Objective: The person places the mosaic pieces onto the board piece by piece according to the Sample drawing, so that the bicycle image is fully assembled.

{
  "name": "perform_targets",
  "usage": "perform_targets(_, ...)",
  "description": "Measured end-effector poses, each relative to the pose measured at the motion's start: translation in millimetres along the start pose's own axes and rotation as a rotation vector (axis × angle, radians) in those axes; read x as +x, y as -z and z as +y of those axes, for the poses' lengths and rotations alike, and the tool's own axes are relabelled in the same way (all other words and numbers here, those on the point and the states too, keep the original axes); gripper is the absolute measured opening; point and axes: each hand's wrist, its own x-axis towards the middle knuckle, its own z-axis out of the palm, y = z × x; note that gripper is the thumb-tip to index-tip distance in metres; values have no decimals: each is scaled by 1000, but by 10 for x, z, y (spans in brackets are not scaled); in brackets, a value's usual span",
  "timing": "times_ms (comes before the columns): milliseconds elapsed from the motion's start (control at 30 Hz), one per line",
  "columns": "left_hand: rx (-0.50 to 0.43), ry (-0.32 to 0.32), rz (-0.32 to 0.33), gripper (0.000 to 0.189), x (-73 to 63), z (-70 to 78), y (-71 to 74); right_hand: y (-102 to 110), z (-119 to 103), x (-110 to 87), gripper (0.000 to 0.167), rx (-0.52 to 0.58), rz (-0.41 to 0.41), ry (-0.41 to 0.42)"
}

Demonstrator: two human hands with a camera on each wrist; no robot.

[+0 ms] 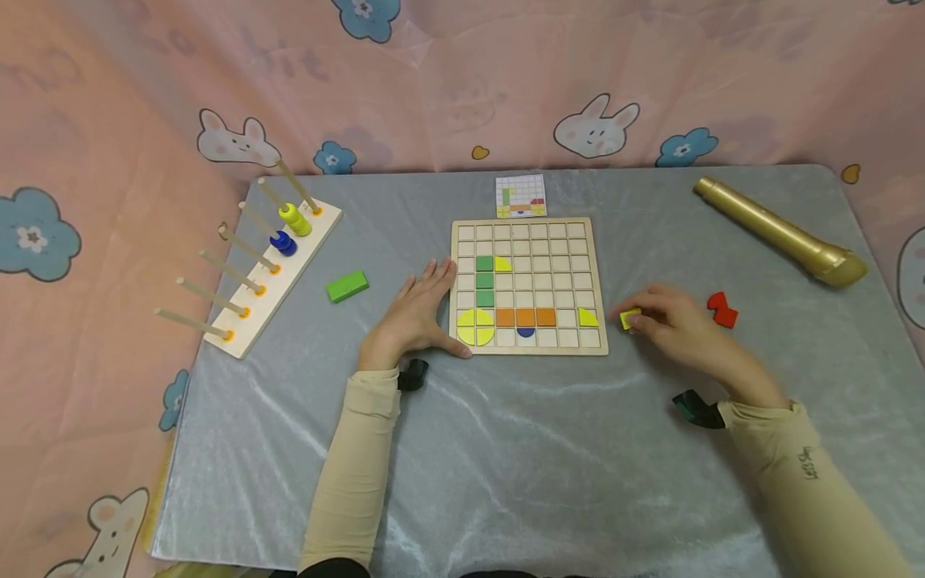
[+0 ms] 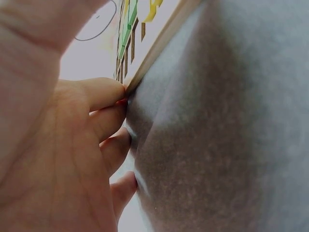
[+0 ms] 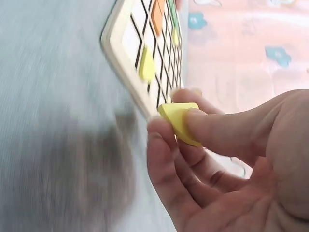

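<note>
My right hand [image 1: 668, 325] pinches a yellow quarter-circle tile [image 3: 179, 121] between thumb and fingers, just right of a wooden grid board [image 1: 529, 350]. With fingers straight, my left hand [image 1: 412, 317] rests against the board's left edge, its thumb at the lower left corner. On the board lie several green squares [image 1: 485, 281], a row of orange squares [image 1: 525, 318], a blue half-circle [image 1: 526, 331] and a yellow circle of quarter tiles [image 1: 474, 327]. Single yellow quarter tiles sit by the top green square and near the lower right corner [image 1: 588, 318].
A pattern card [image 1: 521, 197] lies behind the board. Red tiles [image 1: 723, 310] are right of my right hand, with a gold tube-like object [image 1: 780, 231] beyond. A green block [image 1: 348, 286] and a peg stand [image 1: 249, 321] with yellow and blue rings are at left.
</note>
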Motion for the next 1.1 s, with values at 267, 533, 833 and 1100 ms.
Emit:
perform_targets(267,-24,-1,12,145,-7,-6,0,-200,-213,150,9,40,89,4)
perform_targets(533,-18,0,16,145,-9,0,1,-350,-263,260,19,82,92,92)
perform_targets(833,-13,-1,17,145,-8,-1,-2,-449,-266,316,10,60,159,116)
perform_targets(1100,-14,0,11,145,-9,11,4,-520,-237,331,9,30,145,60)
